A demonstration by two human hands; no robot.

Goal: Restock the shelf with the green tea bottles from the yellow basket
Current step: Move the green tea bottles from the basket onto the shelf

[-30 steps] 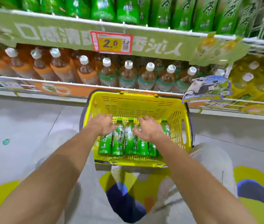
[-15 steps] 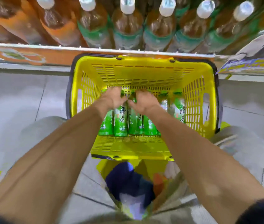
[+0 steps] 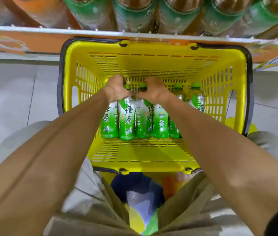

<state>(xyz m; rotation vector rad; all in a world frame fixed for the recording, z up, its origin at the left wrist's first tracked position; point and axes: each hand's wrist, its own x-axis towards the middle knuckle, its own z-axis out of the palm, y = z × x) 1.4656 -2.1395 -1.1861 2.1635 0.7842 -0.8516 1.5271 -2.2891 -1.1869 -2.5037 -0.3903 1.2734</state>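
Both forearms reach straight down and forward into the yellow basket, wrists close together, knuckles uppermost. The left grip is curled over the necks of the leftmost green tea bottles. The right grip is curled over the necks of the bottles just beside them. Thumbs nearly meet at the middle of the row. The fingertips are hidden beyond the knuckles, so the exact bottle under each cannot be told.

The bottles lie side by side on the basket floor, caps toward the shelf, bases toward the person. Two further bottles lie by the right wall, apart from the row. The basket stands on the tiled floor against the shelf, under the brown tea bottles.

Compared with one second ago, the hands no longer hover flat above the row; they have closed down onto the necks. Since half a second ago the hands keep almost the same place, while the view has come nearer the basket and the shelf bottles' white caps have left the picture.
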